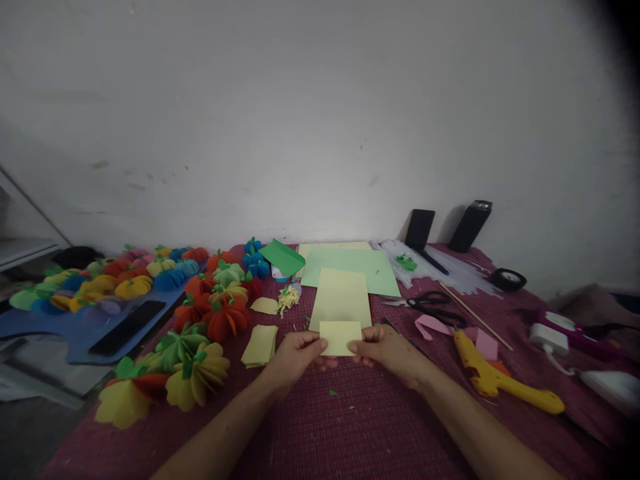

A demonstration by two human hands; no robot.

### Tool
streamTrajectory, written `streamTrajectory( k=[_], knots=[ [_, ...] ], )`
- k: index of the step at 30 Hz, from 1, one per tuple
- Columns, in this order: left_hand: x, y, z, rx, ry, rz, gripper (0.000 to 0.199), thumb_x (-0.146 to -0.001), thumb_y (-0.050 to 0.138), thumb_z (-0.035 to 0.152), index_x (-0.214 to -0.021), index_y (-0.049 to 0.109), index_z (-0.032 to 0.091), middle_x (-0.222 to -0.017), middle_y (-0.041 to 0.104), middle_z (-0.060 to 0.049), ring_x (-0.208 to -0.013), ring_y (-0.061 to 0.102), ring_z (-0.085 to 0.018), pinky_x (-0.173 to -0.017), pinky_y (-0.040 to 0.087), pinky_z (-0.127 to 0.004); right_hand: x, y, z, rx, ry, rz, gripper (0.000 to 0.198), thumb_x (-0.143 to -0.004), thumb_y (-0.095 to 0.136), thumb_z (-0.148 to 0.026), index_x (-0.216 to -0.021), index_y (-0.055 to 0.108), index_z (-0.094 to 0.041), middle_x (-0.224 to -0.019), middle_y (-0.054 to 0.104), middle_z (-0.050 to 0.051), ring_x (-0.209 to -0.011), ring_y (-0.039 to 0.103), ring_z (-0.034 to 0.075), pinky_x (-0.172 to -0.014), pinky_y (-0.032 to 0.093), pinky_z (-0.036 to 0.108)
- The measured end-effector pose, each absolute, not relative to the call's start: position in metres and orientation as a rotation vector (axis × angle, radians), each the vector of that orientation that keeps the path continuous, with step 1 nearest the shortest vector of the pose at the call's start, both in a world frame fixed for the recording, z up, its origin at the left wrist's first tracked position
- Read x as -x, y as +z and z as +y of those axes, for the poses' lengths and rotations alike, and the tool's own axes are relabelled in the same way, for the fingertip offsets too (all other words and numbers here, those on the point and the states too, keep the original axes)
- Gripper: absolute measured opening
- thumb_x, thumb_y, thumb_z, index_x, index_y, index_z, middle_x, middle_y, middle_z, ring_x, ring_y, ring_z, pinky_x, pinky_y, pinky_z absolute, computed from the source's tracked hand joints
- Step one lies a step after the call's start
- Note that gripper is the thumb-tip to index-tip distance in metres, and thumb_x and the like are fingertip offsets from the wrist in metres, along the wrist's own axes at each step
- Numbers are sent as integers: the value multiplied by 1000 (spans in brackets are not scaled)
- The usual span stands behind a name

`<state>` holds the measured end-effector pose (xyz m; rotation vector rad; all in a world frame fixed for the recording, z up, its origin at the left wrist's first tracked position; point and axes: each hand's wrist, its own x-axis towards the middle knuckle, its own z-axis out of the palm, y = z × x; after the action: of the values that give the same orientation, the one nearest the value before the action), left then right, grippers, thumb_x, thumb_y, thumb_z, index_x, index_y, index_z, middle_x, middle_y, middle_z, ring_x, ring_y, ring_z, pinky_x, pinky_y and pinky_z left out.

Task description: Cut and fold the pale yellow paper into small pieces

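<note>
Between my two hands is a small pale yellow rectangle of paper [341, 338]. My left hand [303, 351] pinches its left edge and my right hand [383, 348] pinches its right edge, thumbs on top. Just behind it lies a larger pale yellow sheet [343, 297], partly over a light green sheet [350, 267]. To the left of my left hand is a stack of yellow paper pieces [259, 346], with a single yellow piece [265, 305] and a heap of thin yellow paper strips [289, 300] behind it.
Colourful paper pumpkins [227, 313] crowd the left side. At right lie black-handled scissors [433, 303], a wooden stick [477, 317], a yellow glue gun [500, 380], pink paper strips [483, 343], clear glue sticks [450, 270] and a power strip [575, 333]. A black bottle [470, 227] stands by the wall.
</note>
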<state>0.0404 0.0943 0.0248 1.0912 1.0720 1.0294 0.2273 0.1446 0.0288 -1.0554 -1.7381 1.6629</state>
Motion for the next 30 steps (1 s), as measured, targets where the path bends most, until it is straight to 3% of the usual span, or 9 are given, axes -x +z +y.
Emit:
streamTrajectory(
  k=[6, 12, 18, 30],
  knots=[
    [-43, 19, 95, -1004, 1037, 1072, 40, -67, 58, 42, -93, 60, 11, -82, 64, -9, -65, 59, -16, -52, 41, -23, -222, 29, 138, 1020, 1615, -1847, 22, -68, 55, -34, -60, 59, -14, -55, 56, 0, -48, 43, 9, -48, 33, 21],
    [-49, 14, 94, -962, 1149, 1035, 33, -64, 63, 37, -81, 63, 8, -70, 64, -8, -62, 57, -16, -57, 40, -26, -214, 17, 134, 1001, 1471, -1999, 25, -68, 53, -36, -58, 58, -14, -50, 51, -2, -46, 39, 8, -46, 29, 20],
    [-50, 10, 95, -861, 1198, 1041, 27, -60, 67, 34, -73, 62, 11, -63, 62, -3, -54, 54, -12, -53, 38, -24, -211, 9, 133, 1010, 1421, -2064, 24, -70, 52, -35, -56, 56, -15, -47, 44, -3, -45, 34, 8, -44, 26, 20],
    [-48, 8, 96, -908, 1194, 1075, 26, -62, 65, 34, -72, 62, 10, -62, 63, -4, -54, 54, -13, -53, 38, -24, -211, 10, 131, 1007, 1458, -2049, 24, -70, 52, -34, -57, 58, -15, -51, 51, -2, -47, 41, 9, -46, 31, 20]
  ],
)
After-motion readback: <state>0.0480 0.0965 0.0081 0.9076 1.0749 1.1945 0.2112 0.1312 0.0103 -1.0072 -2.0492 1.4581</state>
